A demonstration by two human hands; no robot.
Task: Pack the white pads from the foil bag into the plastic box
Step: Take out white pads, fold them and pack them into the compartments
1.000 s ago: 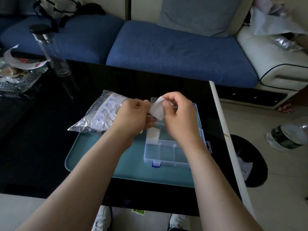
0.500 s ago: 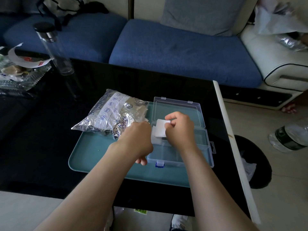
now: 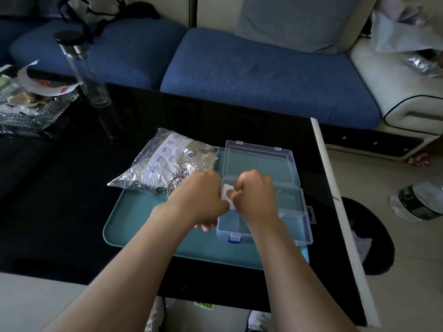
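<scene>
One pad (image 3: 227, 192) has come down into the box (image 3: 297, 213), at its left compartment; a second ago both hands held it up above the box. The right hand (image 3: 257, 196) has its grip pinched on the pad's right edge. The left hand (image 3: 203, 200) sits at the box's left wall, against the pad's other edge. Its fingers are curled under, and I cannot tell whether its grip holds anything. The bag (image 3: 165, 164) lies left of the box and still looks plump. I judge this pad nearly seated, with more to fetch
</scene>
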